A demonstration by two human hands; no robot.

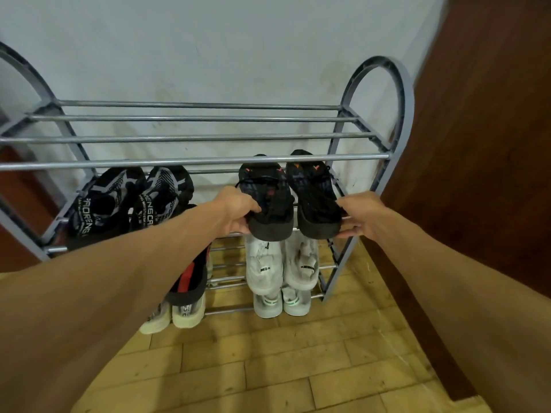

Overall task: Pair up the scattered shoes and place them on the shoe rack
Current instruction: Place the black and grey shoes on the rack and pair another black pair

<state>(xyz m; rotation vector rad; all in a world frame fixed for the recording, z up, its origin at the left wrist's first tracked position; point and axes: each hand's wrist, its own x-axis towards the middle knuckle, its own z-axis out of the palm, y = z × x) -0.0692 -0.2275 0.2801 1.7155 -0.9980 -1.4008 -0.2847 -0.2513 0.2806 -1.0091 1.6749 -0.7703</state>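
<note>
A grey metal shoe rack [193, 158] with several tiers of bars stands against the wall. On its second tier, at the right, lie two black shoes with orange marks. My left hand [238, 211] grips the heel of the left black shoe [269, 201]. My right hand [359, 216] holds the heel of the right black shoe [314, 195]. A black-and-white patterned pair [131, 201] sits on the same tier at the left. A white pair [281, 263] lies one tier lower, and another pale pair [280, 304] sits below that.
A black-and-red shoe [192, 275] and a cream pair [173, 314] sit at the rack's lower left, partly behind my left arm. The top tier holds nothing. A brown wooden door [483, 144] stands close on the right. The floor is yellow tile [268, 368].
</note>
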